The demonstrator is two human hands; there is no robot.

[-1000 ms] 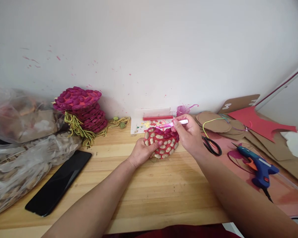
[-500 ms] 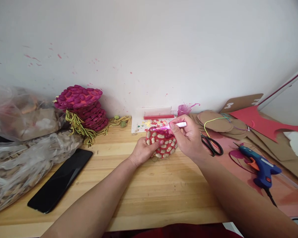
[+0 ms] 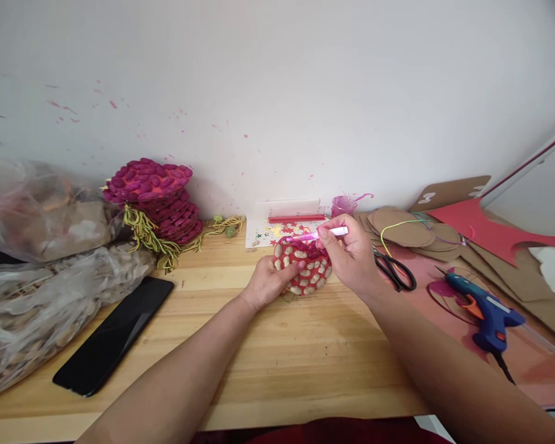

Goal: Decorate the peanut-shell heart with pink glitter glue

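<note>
My left hand (image 3: 267,282) grips a round red disc (image 3: 311,275) at its left edge, thumb on top. Peanuts in their shells cover the disc; those along its far edge are painted magenta, the others are bare tan. In my right hand (image 3: 351,251) is a slim paintbrush (image 3: 337,232) with a white handle and a magenta-stained tip. The tip points left and meets the disc's far edge, though I cannot tell exactly which peanut it touches. Behind my right hand stands a small clear cup (image 3: 344,204) stained with magenta paint.
Left are a stack of magenta peanut discs (image 3: 150,185) with yellow-green yarn, plastic bags (image 3: 50,314) and a black phone (image 3: 115,333). A white sheet with paper stars (image 3: 275,231) lies behind. Right are scissors (image 3: 394,271), cardboard circles (image 3: 398,225), red paper (image 3: 483,222) and a glue gun (image 3: 490,314).
The brush tip has shifted slightly right along the disc's far edge. The rest of the view has slid a little rightward with the camera. Both hands keep their holds.
</note>
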